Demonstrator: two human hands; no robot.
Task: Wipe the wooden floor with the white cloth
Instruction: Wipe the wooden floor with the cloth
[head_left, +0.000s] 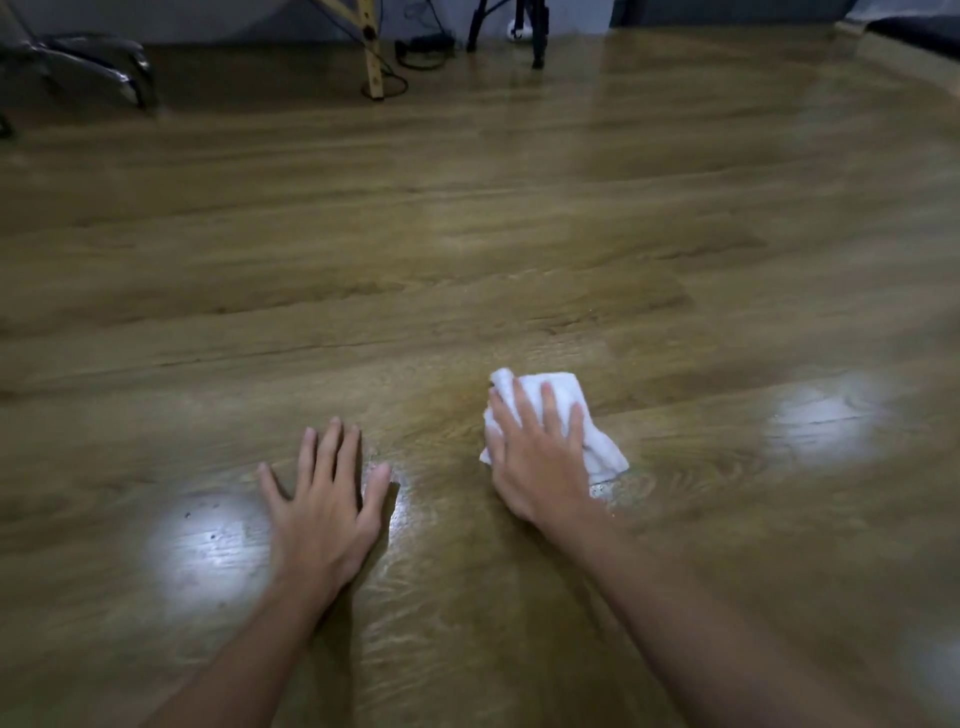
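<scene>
A folded white cloth (602, 447) lies flat on the wooden floor (467, 234), right of centre. My right hand (535, 457) presses on top of it with straight, spread fingers and covers its left half. To the left, my left hand (324, 499) rests palm down on bare floor with fingers spread, holding nothing. A wet sheen shows on the planks between and below the two hands.
At the far edge stand a light wooden leg (373, 67), black stand legs (537, 36) with cables (423, 49), and a chair base (98, 62) at the top left. A dark object (919, 28) sits in the top right corner. Bright light patches reflect off the floor.
</scene>
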